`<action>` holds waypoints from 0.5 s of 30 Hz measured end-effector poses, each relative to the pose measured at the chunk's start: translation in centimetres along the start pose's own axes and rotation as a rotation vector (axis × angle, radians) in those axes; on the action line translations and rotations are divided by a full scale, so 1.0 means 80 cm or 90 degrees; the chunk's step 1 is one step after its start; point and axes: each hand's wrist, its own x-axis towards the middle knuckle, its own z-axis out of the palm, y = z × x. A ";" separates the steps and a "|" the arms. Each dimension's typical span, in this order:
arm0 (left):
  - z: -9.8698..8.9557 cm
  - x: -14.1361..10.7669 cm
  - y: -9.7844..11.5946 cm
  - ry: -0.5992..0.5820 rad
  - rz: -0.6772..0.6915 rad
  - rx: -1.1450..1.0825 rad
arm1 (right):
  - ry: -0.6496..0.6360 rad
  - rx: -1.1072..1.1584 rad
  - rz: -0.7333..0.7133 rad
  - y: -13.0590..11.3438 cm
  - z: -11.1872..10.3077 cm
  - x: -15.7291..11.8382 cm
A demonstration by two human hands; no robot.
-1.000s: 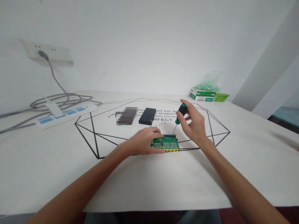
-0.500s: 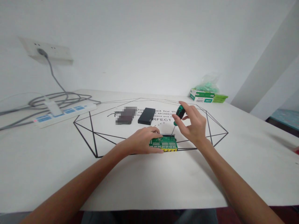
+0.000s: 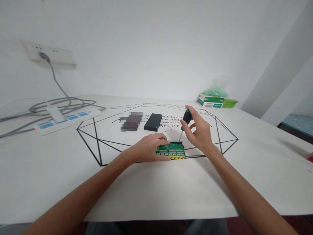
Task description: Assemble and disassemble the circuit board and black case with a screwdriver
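Note:
A green circuit board [image 3: 174, 150] with yellow connectors along its near edge lies on the white table. My left hand [image 3: 151, 147] grips its left end, thumb at the near side and fingers over the far side, covering that end. In my right hand [image 3: 200, 130] is a screwdriver [image 3: 186, 118] with a black and green handle, held between thumb and fingers. Its thin shaft slants down, and the tip meets the far right part of the board. What lies under the tip is too small to make out.
Beyond the board lie a black rectangular box [image 3: 153, 122] and a dark, pixelated object [image 3: 132, 122]. On the left are a power strip [image 3: 68, 120] and coiled grey cables [image 3: 58, 103]. Green and white boxes [image 3: 211, 100] with a plastic bag stand at the back right.
The screwdriver handle and my right hand have shifted slightly left, and the shaft leans a little differently. My left hand keeps its hold on the board.

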 end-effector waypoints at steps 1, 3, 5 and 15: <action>0.000 0.000 0.000 0.001 0.002 0.000 | 0.006 -0.004 -0.001 0.001 0.000 0.000; 0.001 0.000 0.000 0.002 0.005 0.002 | 0.015 -0.009 -0.005 0.002 0.001 0.001; 0.000 0.000 0.001 0.002 0.002 0.005 | 0.009 -0.005 -0.002 0.001 0.001 0.001; -0.005 0.000 0.004 -0.020 -0.008 0.003 | -0.013 0.034 0.045 -0.001 0.000 0.003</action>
